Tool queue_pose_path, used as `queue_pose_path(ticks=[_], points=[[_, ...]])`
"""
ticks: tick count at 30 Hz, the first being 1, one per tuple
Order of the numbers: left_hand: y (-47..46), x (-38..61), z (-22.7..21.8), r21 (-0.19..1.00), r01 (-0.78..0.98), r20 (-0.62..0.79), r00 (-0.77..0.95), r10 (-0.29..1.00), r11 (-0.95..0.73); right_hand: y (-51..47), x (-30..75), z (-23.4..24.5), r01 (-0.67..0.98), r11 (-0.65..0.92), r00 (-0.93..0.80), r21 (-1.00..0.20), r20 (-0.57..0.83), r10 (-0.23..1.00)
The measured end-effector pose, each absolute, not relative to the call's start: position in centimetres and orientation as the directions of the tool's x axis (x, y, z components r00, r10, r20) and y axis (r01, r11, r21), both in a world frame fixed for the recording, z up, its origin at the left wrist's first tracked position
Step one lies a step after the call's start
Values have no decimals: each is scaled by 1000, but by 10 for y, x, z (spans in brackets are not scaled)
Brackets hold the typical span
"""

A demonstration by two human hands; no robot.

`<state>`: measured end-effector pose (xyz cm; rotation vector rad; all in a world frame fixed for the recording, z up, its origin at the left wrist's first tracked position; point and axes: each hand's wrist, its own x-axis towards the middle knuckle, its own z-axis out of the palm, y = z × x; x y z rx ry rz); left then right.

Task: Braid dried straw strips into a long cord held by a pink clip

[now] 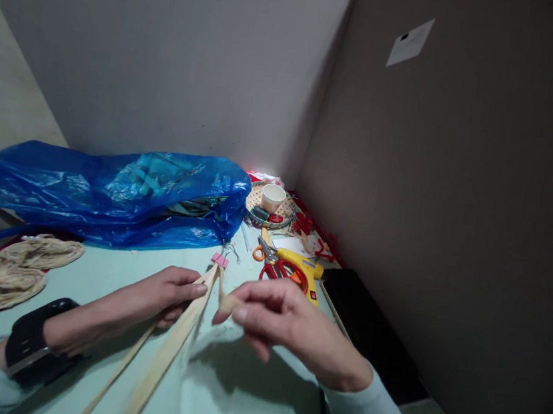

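Several pale, flat fibre strips (170, 348) run from a pink binder clip (220, 260) toward me across the table. The clip grips their far ends. My left hand (178, 294) is closed on strips just below the clip, thumb on top. My right hand (273, 317) pinches another fibre strip (221, 286) between thumb and forefinger, to the right of the clip, with that strip bent away from the others. The loose near ends of the long strips pass under my left wrist and out of the bottom of the view.
A blue plastic bag (106, 199) lies at the back left, woven braided pieces (11, 268) at the left. Red-handled scissors (281, 271), a yellow glue gun (302, 264) and a woven tray (255, 197) with a white cup (273, 197) stand behind my right hand. A dark flat object (372, 333) lies right.
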<state>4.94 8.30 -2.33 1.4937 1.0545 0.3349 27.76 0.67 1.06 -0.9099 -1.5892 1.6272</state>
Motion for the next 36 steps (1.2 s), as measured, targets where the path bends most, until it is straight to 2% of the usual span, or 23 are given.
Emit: queue_pose_path(ticks=[3, 6, 8, 11, 14, 17, 20, 22, 25, 26, 28, 29, 31, 36], points=[[83, 55, -28, 932, 324, -314, 500, 807, 162, -1, 255, 6, 109, 8, -614, -994, -61, 787], [86, 62, -34, 943, 268, -302, 449, 841, 196, -8, 236, 1, 265, 163, -600, -950, -30, 799], [86, 66, -36, 943, 238, -317, 427, 847, 233, -12, 228, -4, 393, 207, -593, -896, -74, 802], [81, 68, -35, 936, 180, -350, 413, 841, 301, -16, 218, -15, 610, 182, -515, -771, -212, 831], [78, 67, -34, 925, 124, -378, 401, 834, 359, -18, 210, -28, 725, 205, -458, -657, -239, 856], [79, 65, -37, 911, 112, -408, 376, 832, 396, -18, 206, -30, 735, 298, -541, -609, -262, 799], [80, 64, -40, 906, 88, -416, 361, 835, 414, -15, 211, -20, 677, 325, -570, -661, -191, 799], [79, 63, -40, 907, 44, -402, 384, 832, 418, -8, 219, -13, 637, 238, -444, -733, -97, 891], [77, 62, -37, 906, -9, -372, 459, 807, 423, 14, 229, -14, 561, 102, -161, -822, 13, 987], [76, 62, -37, 905, -17, -364, 481, 797, 424, 23, 231, -18, 510, 77, -143, -857, 4, 990], [75, 62, -36, 907, -29, -351, 501, 791, 421, 40, 230, -30, 376, 0, -229, -926, -92, 969], [75, 62, -37, 909, -33, -344, 500, 795, 415, 47, 229, -36, 362, -24, -249, -932, -121, 961], [74, 61, -37, 918, -36, -329, 485, 810, 395, 56, 225, -45, 379, -28, -258, -925, -135, 957], [72, 58, -35, 949, 26, -297, 419, 858, 315, 57, 225, -42, 512, 82, -273, -855, -71, 959]])
